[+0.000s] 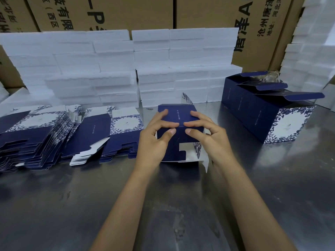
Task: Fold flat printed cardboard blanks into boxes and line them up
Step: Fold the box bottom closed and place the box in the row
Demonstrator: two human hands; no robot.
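Note:
A half-formed navy box (pixel 178 115) with white floral print stands on the metal table (pixel 72 196) at centre. My left hand (pixel 155 134) and my right hand (pixel 208 133) grip it from both sides, thumbs pressing on its near face. Its bottom flaps (pixel 192 153) hang loose toward me. Flat printed blanks (pixel 36 134) lie in overlapping stacks at the left. A row of folded navy boxes (pixel 268 113) with lids open stands at the right.
Stacks of white foam blocks (pixel 141 69) form a wall behind the work area and rise at the far right (pixel 311 51). Large brown cartons (pixel 208 13) with printed characters stand behind them.

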